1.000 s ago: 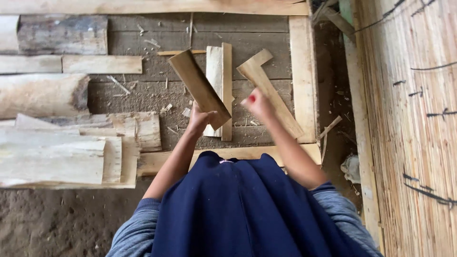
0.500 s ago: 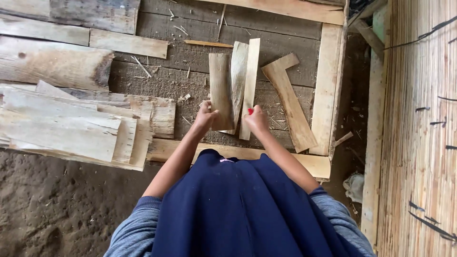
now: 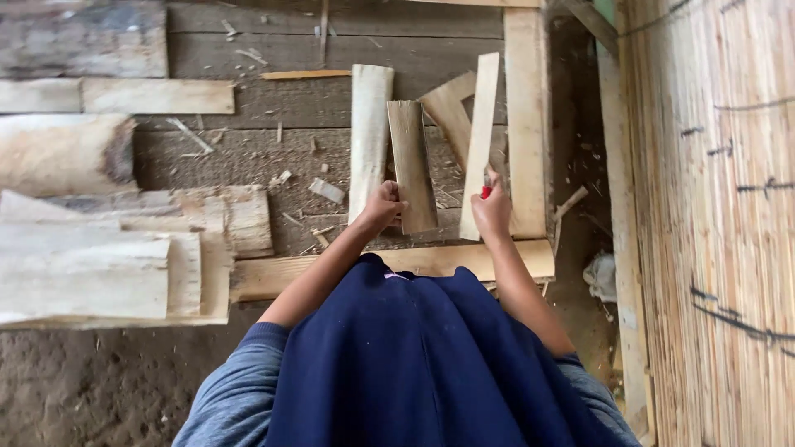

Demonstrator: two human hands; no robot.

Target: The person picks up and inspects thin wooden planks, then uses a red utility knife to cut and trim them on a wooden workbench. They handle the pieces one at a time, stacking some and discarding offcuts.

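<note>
We see three wood slats stood side by side; left hand (image 3: 383,203) grips the middle slat (image 3: 411,165), right hand (image 3: 492,211) pinches the narrow right slat (image 3: 480,141); the angled offcut (image 3: 447,112) behind is not aligned.

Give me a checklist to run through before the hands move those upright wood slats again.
1. Left hand on the lower end of the left slat: ok.
2. Right hand on the lower end of the right slat: ok.
3. Middle slat held: cannot tell.
4. The three slats parallel: not ok, the right one tilts.
5. Slats inside the wooden frame: ok.
</note>
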